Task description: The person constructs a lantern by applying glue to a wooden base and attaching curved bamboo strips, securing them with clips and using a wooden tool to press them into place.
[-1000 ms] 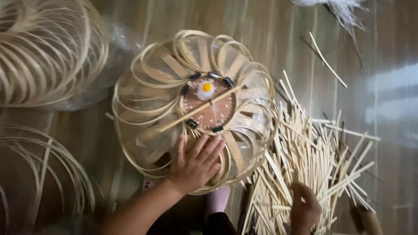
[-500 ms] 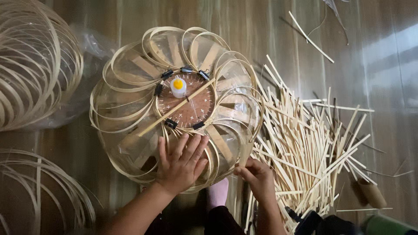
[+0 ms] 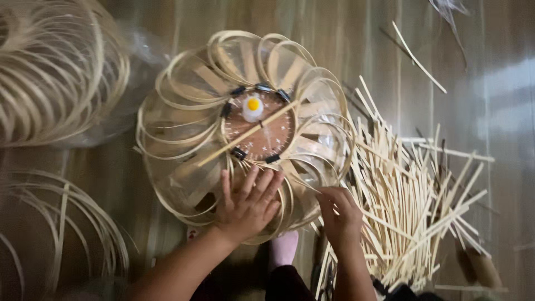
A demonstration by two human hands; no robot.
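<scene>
A round lantern-like frame of looped bamboo strips [image 3: 184, 89] sits on the wooden floor, with a brown round disc [image 3: 273, 134] at its centre. On the disc are a small white-and-yellow light [image 3: 252, 106], black clips and a bamboo stick [image 3: 223, 146] laid across. My left hand [image 3: 248, 203] rests flat, fingers spread, on the frame's near side just below the disc. My right hand [image 3: 337, 212] pinches a thin bamboo strip at the frame's lower right edge, beside the loose strips.
A heap of straight bamboo strips [image 3: 412, 195] lies to the right of the frame. Bundles of curved bamboo hoops [image 3: 50, 67] sit at the upper left, and more bamboo hoops [image 3: 61, 223] at the lower left. A single stick [image 3: 418, 56] lies at the upper right.
My right hand has moved from the strip heap up to the frame's lower right edge and closed on a strip. My left hand stays on the frame.
</scene>
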